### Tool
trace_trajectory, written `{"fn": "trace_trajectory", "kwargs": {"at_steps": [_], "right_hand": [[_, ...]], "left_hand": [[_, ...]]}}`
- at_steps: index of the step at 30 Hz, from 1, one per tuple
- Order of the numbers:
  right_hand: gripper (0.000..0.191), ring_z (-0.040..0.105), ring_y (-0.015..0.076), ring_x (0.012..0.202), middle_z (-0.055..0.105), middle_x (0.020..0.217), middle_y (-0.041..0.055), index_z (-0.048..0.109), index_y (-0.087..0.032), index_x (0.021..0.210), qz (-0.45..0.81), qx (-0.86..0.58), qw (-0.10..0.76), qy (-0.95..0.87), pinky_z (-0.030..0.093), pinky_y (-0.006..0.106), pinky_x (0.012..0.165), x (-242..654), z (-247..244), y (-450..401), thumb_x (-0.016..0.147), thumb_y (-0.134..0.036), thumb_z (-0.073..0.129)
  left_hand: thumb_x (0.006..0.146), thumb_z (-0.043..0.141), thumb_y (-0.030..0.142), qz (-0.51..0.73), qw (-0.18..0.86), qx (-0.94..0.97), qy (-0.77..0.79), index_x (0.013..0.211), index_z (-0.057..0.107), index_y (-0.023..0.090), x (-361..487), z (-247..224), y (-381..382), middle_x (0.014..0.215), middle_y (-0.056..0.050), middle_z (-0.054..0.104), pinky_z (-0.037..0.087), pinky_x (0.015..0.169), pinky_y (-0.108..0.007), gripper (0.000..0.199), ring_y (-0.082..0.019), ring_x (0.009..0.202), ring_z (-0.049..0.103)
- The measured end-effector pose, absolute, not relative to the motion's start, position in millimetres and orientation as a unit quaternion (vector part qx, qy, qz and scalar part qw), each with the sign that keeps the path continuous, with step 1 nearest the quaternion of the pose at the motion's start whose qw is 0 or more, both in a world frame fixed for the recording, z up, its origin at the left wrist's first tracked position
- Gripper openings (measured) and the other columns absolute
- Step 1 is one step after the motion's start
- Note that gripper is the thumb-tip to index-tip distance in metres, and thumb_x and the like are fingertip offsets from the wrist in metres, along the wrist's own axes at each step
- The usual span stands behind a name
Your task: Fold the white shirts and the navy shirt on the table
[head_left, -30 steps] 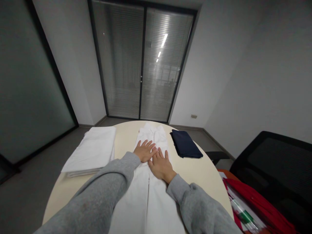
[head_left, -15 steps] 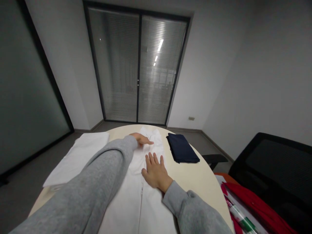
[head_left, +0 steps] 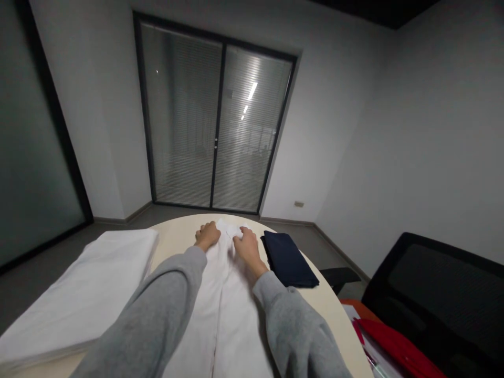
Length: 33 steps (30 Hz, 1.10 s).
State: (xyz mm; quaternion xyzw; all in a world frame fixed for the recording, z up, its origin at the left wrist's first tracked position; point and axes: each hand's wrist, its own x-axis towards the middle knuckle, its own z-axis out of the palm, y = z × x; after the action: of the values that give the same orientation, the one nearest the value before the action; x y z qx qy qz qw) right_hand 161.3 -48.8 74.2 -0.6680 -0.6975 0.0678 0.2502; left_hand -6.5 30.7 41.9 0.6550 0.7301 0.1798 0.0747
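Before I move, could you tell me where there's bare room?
The table is bare nearer than the navy cloth, and narrowly between the white garment and folded white stack; the left hand and right hand crowd the far middle.

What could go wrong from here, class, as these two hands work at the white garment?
The left hand and right hand are at the far end of the white garment, near the edge of the round table, so that end might slip over. The right hand is close to the folded navy cloth and could nudge it. The left sleeve overlaps the folded white cloth in view and might disturb it.
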Motion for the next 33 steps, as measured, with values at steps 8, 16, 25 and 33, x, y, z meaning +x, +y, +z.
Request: {"fn": "trace_trajectory", "kwargs": {"at_steps": [8,16,25,33], "right_hand": [[0.058,0.059,0.0373,0.128,0.067,0.135,0.0196,0.058,-0.012,0.144,0.085,-0.741,0.241,-0.621,0.044,0.05,0.104,190,28,40,0.093,-0.037,0.043],[0.038,0.067,0.0293,0.11,0.076,0.111,0.0082,0.073,-0.024,0.113,0.104,-0.724,0.252,-0.633,0.045,0.037,0.09,204,12,61,0.084,-0.024,0.048],[0.033,0.063,0.0231,0.101,0.071,0.112,0.0053,0.071,-0.023,0.096,0.084,-0.682,0.299,-0.662,0.043,0.032,0.087,209,4,54,0.081,-0.016,0.042],[0.037,0.06,0.0207,0.115,0.063,0.13,0.0086,0.069,-0.021,0.09,0.077,-0.6,0.297,-0.739,0.045,0.029,0.094,209,2,55,0.078,-0.008,0.037]], "left_hand": [[0.088,0.047,0.027,0.216,0.073,0.654,0.721,0.123,0.067,0.027,-26,5,63,0.133,-0.01,0.07,0.042,0.101,-0.05,0.041,-0.033,0.125,0.058],[0.085,0.052,0.026,0.251,0.09,0.631,0.729,0.097,0.076,0.029,-31,4,72,0.123,-0.008,0.075,0.046,0.094,-0.046,0.027,-0.031,0.118,0.063],[0.084,0.058,0.027,0.317,0.146,0.596,0.723,0.095,0.077,0.033,-37,2,77,0.111,0.0,0.08,0.046,0.091,-0.037,0.023,-0.025,0.109,0.07],[0.089,0.048,0.024,0.36,0.173,0.599,0.694,0.101,0.079,0.031,-39,4,78,0.114,0.003,0.08,0.048,0.09,-0.03,0.034,-0.019,0.106,0.069]]}}
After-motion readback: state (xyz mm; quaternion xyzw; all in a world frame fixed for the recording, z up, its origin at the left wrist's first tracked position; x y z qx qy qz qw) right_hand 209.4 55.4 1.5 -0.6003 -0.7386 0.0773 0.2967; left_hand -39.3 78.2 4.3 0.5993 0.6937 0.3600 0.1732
